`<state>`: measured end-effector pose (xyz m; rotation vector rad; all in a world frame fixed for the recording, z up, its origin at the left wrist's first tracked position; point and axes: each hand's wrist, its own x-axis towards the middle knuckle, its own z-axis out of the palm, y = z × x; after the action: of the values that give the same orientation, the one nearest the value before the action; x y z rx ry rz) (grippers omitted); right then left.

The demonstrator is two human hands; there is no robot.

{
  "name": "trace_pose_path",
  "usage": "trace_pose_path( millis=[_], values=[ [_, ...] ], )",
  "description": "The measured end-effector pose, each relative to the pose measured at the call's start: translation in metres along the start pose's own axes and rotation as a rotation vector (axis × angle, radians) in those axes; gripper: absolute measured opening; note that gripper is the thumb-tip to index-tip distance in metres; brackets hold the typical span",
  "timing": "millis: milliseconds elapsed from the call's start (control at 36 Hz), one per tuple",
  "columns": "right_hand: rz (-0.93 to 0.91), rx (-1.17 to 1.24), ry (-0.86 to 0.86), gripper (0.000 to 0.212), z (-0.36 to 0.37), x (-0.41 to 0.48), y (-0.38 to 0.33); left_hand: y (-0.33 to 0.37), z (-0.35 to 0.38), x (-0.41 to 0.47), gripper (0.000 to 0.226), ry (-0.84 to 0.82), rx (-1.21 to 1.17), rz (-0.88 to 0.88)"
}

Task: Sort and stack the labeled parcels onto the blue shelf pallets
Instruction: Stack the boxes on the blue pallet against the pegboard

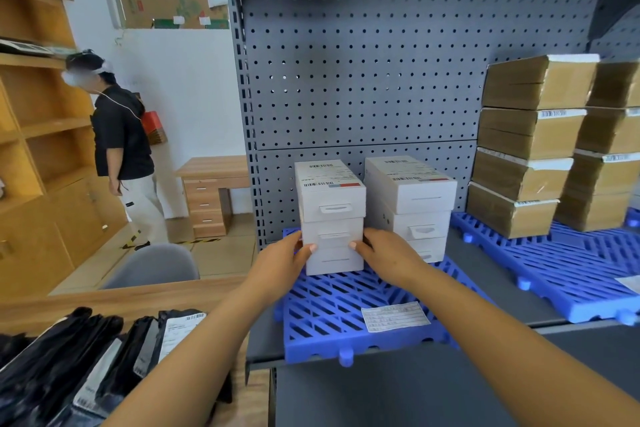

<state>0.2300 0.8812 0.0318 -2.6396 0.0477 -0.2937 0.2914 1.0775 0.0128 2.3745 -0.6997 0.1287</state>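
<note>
The white cardboard box stack (330,218), gripped by left hand (287,260) and right hand (384,253), should be squared at the blue plastic pallet's (329,326) rear edge.

One head-worn wide-angle view, facing forward and down, close over the blue pallet (311,348)

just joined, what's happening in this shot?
A person is stacking parcels on a shelf. The left hand and right hand grip the sides of the left stack of white boxes, three high, on a blue pallet. A second white stack stands beside it; brown parcels sit on the next pallet.
</note>
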Motion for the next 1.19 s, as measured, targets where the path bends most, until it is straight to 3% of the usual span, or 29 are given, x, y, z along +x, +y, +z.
trace_pose_path(
  millis=[389, 639, 1083, 1194],
  values=[
    [0.010, 0.174, 0.089, 0.036, 0.006, 0.002, 0.007, -0.003, 0.003, 0.000, 0.039, 0.005, -0.034, -0.024],
    [-0.015, 0.358, 0.006, 0.029, 0.001, 0.002, 0.011, -0.005, 0.002, -0.001, 0.033, 0.010, -0.070, 0.011],
    [-0.002, 0.243, -0.016, 0.027, -0.002, -0.003, 0.005, 0.004, 0.000, -0.006, 0.039, -0.024, 0.007, -0.057],
    [-0.023, 0.241, -0.028, 0.038, -0.005, -0.009, 0.001, 0.007, -0.009, -0.007, 0.058, -0.055, 0.067, -0.074]
  ],
)
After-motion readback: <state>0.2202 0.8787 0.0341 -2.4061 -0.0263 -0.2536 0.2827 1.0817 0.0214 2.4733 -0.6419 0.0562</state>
